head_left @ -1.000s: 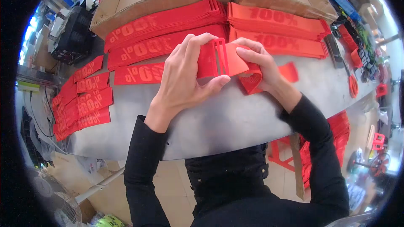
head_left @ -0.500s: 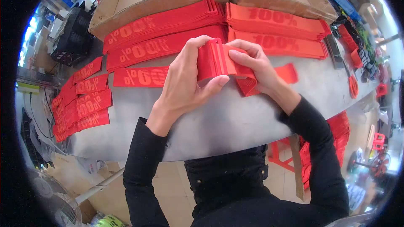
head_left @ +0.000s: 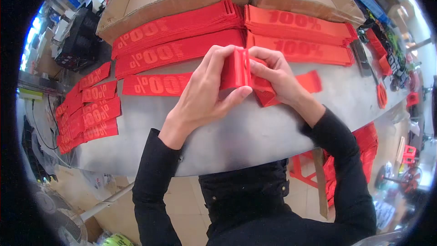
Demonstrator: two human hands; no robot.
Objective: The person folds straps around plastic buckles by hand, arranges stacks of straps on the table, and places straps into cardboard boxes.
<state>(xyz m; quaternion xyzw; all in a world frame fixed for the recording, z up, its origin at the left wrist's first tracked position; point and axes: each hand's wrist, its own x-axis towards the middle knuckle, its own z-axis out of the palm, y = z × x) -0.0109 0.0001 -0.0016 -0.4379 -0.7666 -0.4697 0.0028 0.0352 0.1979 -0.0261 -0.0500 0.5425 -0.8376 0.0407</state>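
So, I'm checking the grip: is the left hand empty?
No, the left hand holds a red piece over the grey table.

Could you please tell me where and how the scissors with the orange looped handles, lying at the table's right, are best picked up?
Probably by the orange looped handles, with the bare right hand coming from the grey table's near side: the scissors lie with those loops towards the near edge and the narrow blades pointing away.
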